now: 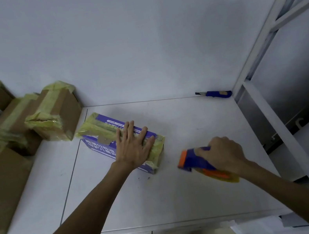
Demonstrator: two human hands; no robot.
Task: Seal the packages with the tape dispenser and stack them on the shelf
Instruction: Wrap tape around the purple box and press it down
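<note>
From the head camera, the left hand (pixel 132 147) presses flat, fingers straight, on a purple printed carton wrapped in yellowish tape (pixel 121 141) lying on the white table (pixel 183 194). The right hand (pixel 223 154) grips a blue-and-orange tape dispenser (pixel 194 161) just beside it. Sealing looks nearly finished; next probably comes lifting the carton to the white metal shelf (pixel 273 116).

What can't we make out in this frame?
All head view.
Print on the purple box: too small, partly under the left hand and yellowish tape.
Tape dispenser: handle hidden by the gripping right hand; tape roll blurred.
Cardboard boxes: motion-blurred, cut by the left edge; label unreadable.
Shelf: cut by the right edge.
</note>
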